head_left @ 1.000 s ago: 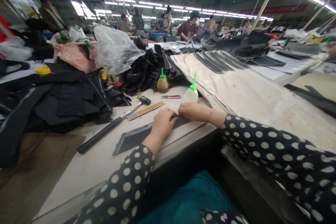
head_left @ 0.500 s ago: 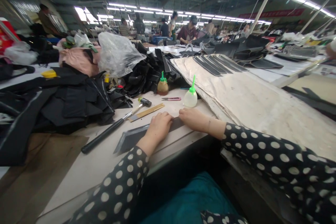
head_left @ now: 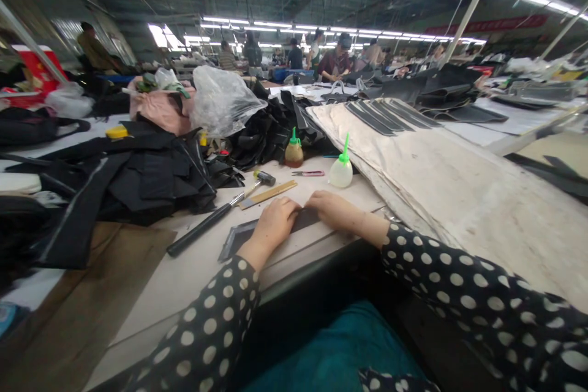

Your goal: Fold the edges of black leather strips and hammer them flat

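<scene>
Fingers of the left hand (head_left: 272, 224) and right hand (head_left: 331, 209) press flat, palms down, on a dark strip (head_left: 239, 237) lying near the table's (head_left: 184, 275) front edge, gripping nothing. Just beyond lie a wooden ruler (head_left: 268, 193) and hammer (head_left: 215, 216); farther back stand a white glue bottle (head_left: 341, 171) and brown bottle (head_left: 294, 153).

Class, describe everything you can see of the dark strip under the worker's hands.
The dark strip is a long, flat, grey-black piece, leather-like, with a paler border. It lies flat on the pale worktable, near its front edge. The left hand and right hand press on its right end, covering that part.
</scene>
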The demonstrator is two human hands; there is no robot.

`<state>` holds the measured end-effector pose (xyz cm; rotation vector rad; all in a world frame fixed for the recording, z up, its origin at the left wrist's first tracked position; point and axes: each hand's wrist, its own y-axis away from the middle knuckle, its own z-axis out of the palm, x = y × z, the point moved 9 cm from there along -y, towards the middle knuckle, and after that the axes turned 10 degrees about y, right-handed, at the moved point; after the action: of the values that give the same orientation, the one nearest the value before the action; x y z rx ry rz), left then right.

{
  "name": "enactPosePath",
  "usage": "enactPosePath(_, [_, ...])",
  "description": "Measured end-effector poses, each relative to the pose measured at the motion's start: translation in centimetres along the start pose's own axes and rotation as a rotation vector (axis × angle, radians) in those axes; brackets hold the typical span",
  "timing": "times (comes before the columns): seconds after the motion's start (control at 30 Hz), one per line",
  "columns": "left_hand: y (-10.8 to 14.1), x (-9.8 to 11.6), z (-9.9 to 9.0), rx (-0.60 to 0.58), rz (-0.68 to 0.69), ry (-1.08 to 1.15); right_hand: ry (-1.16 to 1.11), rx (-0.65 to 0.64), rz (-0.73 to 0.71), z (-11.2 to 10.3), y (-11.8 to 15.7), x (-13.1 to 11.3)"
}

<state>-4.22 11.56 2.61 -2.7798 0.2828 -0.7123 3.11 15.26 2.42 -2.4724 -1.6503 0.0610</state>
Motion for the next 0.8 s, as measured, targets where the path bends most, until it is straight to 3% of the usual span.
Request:
enactPosePath(0.2, [0.6, 1.1, 0.2, -0.059, 0.034, -0.171, 0.239, -0.043, 0.113, -0.5, 0.2, -2.0])
enactPosePath(0.37, [0.9, 0.5, -0.1, -0.073, 0.012, -0.105, 0.298, -0.07, 0.165, -0.9, -0.2, -2.8])
enactPosePath(0.6, [2.5, -2.3, -2.2, -0.002, 0.015, 0.055, 0.239, -0.031, 0.216, -0.8, -0.2, -1.7])
enactPosePath(0.8, [3.1, -2.1, -2.7, -0.001, 0.016, 0.056, -0.006, -0.005, 0.069, -0.2, -1.2, -3.1])
